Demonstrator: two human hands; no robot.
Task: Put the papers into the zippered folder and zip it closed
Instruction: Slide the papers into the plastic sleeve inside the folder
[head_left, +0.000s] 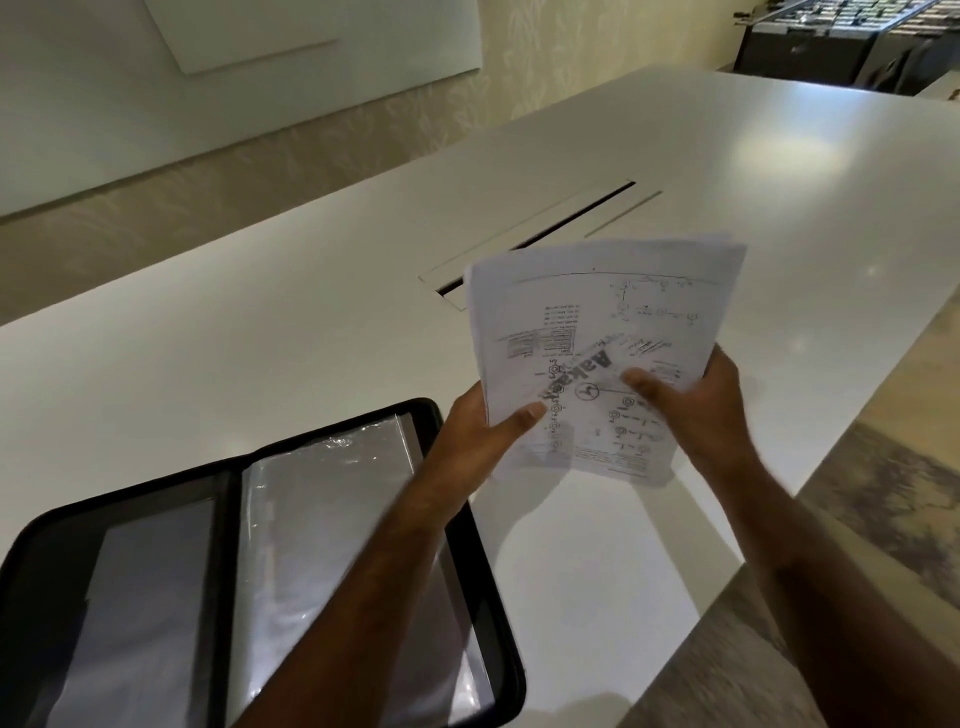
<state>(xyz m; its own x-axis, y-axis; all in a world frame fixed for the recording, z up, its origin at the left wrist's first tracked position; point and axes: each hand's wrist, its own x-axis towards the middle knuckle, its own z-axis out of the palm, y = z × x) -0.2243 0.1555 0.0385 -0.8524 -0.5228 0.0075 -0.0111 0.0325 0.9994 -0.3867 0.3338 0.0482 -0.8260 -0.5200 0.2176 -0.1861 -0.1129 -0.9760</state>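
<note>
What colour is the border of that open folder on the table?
Black, framing clear plastic sleeves; the folder's border shows in the head view.

papers (597, 322) bear a partly covered watermark, "aaka…".

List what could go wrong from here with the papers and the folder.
1. The papers are a loose, slightly fanned stack, pinched only at the lower edge by the left hand and right hand; sheets could slip out.
2. The open zippered folder has shiny plastic sleeves; corners may snag or crumple going in.
3. Protruding edges could catch the zipper.
</note>
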